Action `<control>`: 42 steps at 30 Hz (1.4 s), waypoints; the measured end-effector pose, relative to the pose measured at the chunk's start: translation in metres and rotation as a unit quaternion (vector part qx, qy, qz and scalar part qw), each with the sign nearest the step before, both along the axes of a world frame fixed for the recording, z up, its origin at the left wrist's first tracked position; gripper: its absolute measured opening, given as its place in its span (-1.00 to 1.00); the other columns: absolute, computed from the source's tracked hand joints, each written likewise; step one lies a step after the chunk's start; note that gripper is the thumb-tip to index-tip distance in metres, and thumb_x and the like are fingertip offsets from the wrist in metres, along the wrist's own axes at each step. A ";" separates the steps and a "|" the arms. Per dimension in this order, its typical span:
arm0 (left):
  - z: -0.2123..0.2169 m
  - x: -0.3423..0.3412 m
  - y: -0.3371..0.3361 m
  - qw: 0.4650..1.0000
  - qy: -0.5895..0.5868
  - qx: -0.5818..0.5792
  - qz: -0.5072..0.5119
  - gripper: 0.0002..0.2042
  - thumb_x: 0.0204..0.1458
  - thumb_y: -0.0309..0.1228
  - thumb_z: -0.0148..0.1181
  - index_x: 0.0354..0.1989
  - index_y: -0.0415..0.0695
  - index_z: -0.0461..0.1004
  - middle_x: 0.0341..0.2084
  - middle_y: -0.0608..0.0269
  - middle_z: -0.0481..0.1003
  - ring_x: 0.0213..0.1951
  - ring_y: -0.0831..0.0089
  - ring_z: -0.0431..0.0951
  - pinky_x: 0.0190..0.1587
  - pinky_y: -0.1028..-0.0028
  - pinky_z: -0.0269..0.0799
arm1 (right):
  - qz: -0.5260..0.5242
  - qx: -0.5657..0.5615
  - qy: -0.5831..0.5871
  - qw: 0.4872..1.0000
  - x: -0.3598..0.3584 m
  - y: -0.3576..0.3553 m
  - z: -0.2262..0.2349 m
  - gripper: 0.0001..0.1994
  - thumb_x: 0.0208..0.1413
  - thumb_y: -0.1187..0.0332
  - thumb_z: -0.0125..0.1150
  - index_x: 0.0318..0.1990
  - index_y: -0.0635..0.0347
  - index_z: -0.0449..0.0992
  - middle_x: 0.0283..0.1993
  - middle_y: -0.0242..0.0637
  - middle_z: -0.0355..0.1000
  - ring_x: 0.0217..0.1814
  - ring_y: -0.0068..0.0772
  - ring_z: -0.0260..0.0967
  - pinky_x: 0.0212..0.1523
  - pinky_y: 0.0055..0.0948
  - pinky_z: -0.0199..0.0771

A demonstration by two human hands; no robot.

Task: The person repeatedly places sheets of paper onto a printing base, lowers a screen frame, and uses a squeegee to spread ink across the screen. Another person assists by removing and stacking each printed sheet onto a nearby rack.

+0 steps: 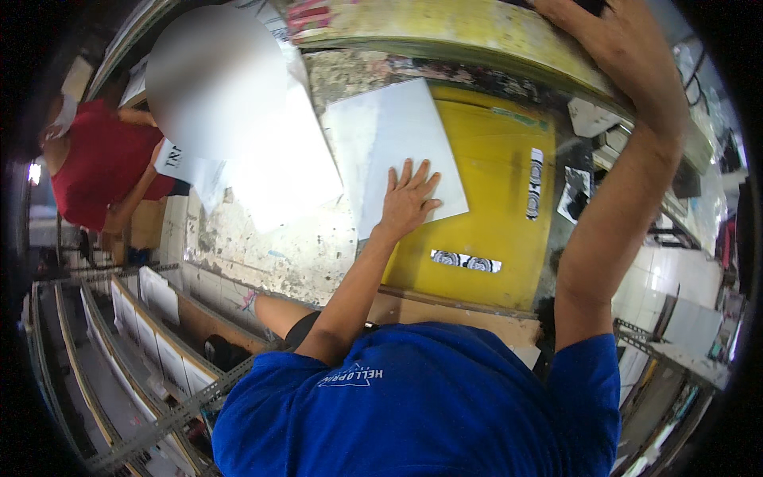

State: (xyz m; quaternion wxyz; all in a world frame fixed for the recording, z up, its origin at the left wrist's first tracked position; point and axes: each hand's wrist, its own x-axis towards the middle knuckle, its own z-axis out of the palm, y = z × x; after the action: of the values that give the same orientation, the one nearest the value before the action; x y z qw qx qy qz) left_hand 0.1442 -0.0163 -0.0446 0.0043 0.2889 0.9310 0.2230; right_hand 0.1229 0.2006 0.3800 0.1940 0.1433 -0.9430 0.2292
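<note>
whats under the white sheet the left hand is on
Apparently part of the yellow board, which sticks out at the right. Anything else beneath the white sheet and left hand is covered.

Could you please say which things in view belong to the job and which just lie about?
Seemingly in the job:
White sheet, under the left hand
Yellow board, partly beneath the sheet
Yellow-stained frame, near the right hand

Seemingly lying about:
Black-and-white scrap, right of the board
Metal rack, lower left
</note>
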 end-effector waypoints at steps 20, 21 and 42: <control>0.010 0.053 0.108 0.975 -0.062 -0.044 -0.208 -0.38 0.20 -0.02 0.13 0.42 0.10 0.25 0.51 0.22 -0.01 0.54 0.05 -0.20 0.50 -0.18 -0.35 | 0.046 0.034 0.070 0.996 -0.005 0.012 -0.013 -0.66 0.07 0.24 0.22 -0.10 0.29 0.68 -0.35 -0.16 0.65 -0.44 -0.41 0.50 -0.30 -0.42 0.51; 0.010 0.054 0.108 0.975 -0.058 -0.044 -0.209 -0.38 0.20 -0.02 0.13 0.42 0.10 0.25 0.51 0.23 0.00 0.54 0.05 -0.19 0.50 -0.18 -0.35 | 0.042 0.033 0.088 0.995 -0.007 0.012 -0.017 -0.66 0.07 0.24 0.22 -0.10 0.29 0.68 -0.35 -0.17 0.65 -0.44 -0.41 0.50 -0.30 -0.42 0.51; 0.103 0.038 0.028 0.846 -0.040 0.531 0.034 -0.12 -0.12 -0.21 0.54 0.40 -0.17 0.21 0.26 0.06 0.39 0.28 0.07 0.39 0.39 0.13 0.17 | -0.056 0.073 0.021 0.996 0.026 0.017 -0.062 -0.58 0.06 0.28 0.36 0.11 0.13 0.61 -0.12 -0.11 0.62 -0.15 -0.27 0.58 -0.08 -0.40 0.56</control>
State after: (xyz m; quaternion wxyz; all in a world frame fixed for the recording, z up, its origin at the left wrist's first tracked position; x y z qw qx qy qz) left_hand 0.1822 0.0121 0.0588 -0.1203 0.2061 0.6788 0.6944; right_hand 0.1487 0.2178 0.3180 0.2158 0.1087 -0.9594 0.1456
